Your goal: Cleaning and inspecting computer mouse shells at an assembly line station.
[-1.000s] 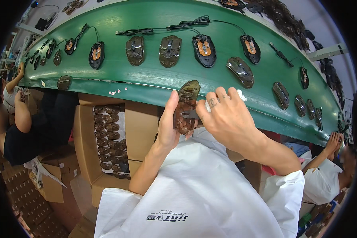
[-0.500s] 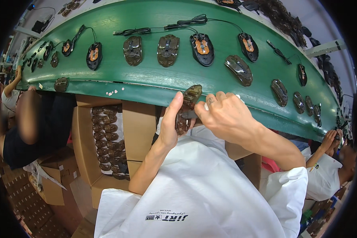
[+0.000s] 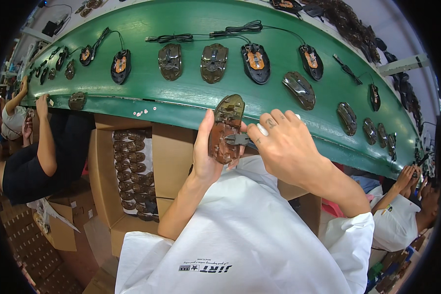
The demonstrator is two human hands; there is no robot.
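Currently mouse shell [image 3: 224, 126] in left hand [image 3: 206, 160], beside thumb.

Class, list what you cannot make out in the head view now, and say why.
- Handles of the metal tool: head view, hidden inside the right hand.
- Most fingers of the left hand: head view, hidden behind the brown mouse shell.
- That shell's far side: head view, turned away.
- What the pale bits on the green surface are: head view, too small.
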